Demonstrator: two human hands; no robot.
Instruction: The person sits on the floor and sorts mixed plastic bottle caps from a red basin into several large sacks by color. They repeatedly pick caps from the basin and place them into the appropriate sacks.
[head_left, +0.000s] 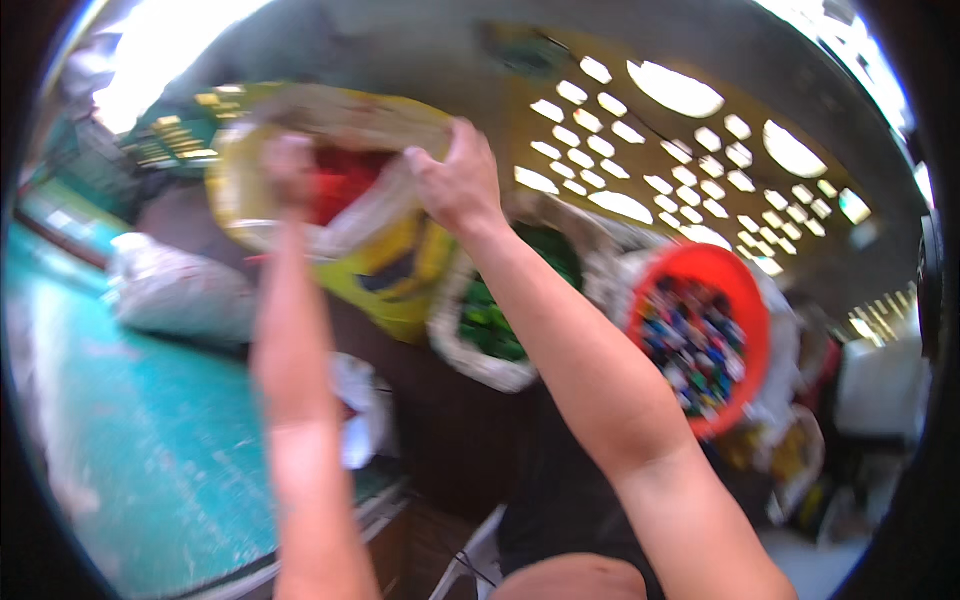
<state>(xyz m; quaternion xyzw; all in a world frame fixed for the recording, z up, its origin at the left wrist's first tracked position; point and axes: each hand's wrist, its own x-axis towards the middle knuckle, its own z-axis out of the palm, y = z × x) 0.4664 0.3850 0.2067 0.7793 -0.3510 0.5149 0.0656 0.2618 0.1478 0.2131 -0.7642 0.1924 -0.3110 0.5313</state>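
Note:
A yellow woven sack (382, 285) with its pale rim rolled back stands upright in front of me at the upper left. Red pieces (341, 184) lie inside it, too blurred to name. My left hand (291, 169) is over the sack's mouth, at the left of the red pieces; motion blur hides its fingers and whether they hold anything. At the sack's right rim is my right hand (454, 172), thumb and fingers on either side of the folded edge. My right forearm partly covers a pale sack (480, 367) of green pieces (487, 319).
To the right, a red-orange basin (757, 330) holds many small mixed-colour pieces (694, 345). A full white sack (180, 289) rests on the turquoise surface (150, 435) at left. A perforated wall (630, 165) rises behind. Part of a white chair (480, 555) shows below.

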